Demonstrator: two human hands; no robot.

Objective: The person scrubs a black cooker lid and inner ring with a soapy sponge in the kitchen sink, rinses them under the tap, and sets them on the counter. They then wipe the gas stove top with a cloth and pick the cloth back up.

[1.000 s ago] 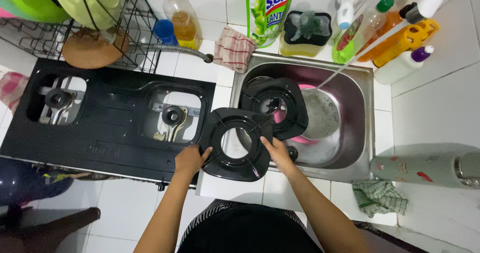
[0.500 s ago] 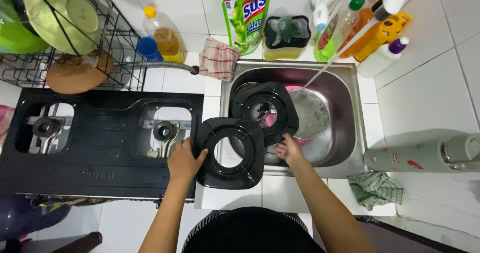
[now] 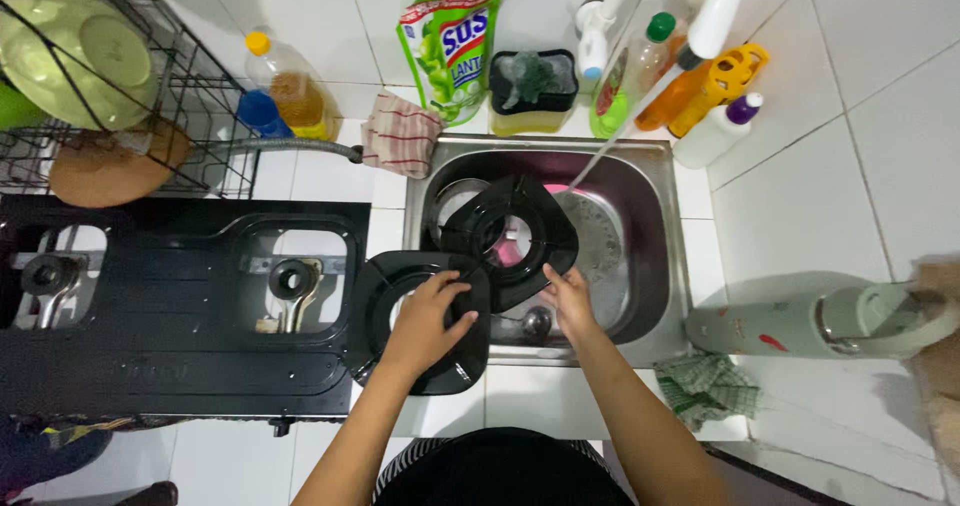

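the left hand (image 3: 425,316) now lies flat on top of the black burner tray (image 3: 420,321), fingers spread over its round hole, where before it gripped the tray's left edge. the tray rests on the white tiled surface (image 3: 520,401), between the black stove (image 3: 180,306) and the sink (image 3: 655,256). the right hand (image 3: 565,301) has let go of that tray and reached into the sink, fingers loosely open, touching the lower edge of the second burner tray (image 3: 510,236) beside the running water (image 3: 610,136).

A green refill pouch (image 3: 452,51) with a red-and-blue label leans on the white tiled wall (image 3: 330,6) behind the sink (image 3: 660,216).
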